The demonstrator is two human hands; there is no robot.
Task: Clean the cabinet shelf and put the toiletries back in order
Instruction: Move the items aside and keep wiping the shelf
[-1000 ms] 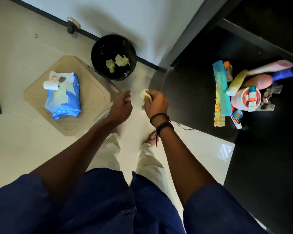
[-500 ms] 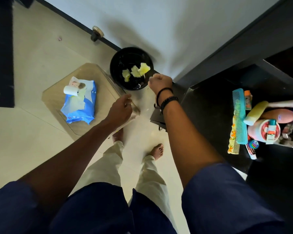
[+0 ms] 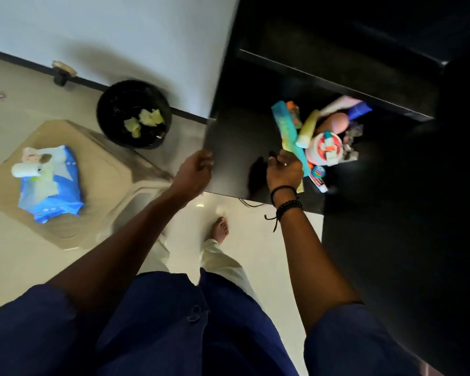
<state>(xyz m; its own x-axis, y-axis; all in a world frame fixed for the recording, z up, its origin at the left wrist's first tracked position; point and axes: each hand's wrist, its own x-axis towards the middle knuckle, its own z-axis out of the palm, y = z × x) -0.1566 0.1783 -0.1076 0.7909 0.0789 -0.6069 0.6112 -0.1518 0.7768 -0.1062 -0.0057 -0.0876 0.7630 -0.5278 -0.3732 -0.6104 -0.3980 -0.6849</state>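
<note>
The black cabinet shelf (image 3: 236, 147) carries a heap of toiletries at its right: a teal comb (image 3: 286, 128), a yellow tube (image 3: 307, 128), a pink and white round jar (image 3: 324, 149), a pink bottle (image 3: 337, 123) and a blue tube (image 3: 360, 111). My right hand (image 3: 284, 170) hovers over the shelf, its spread fingers at the near end of the comb; motion blur hides any contact. At the shelf's left front corner my left hand (image 3: 194, 172) is loosely curled and holds nothing.
A black bin (image 3: 135, 115) on the floor by the wall holds crumpled yellow wipes (image 3: 144, 120). To its left is a beige stool (image 3: 106, 169) bearing a blue wipes pack (image 3: 50, 183) and a small white roll (image 3: 25, 169). Another dark shelf (image 3: 337, 74) juts out above the toiletries.
My right hand dropped the yellow wipe into the bin, then swung right to the comb on the shelf. My left hand left the stool for the shelf's corner.
</note>
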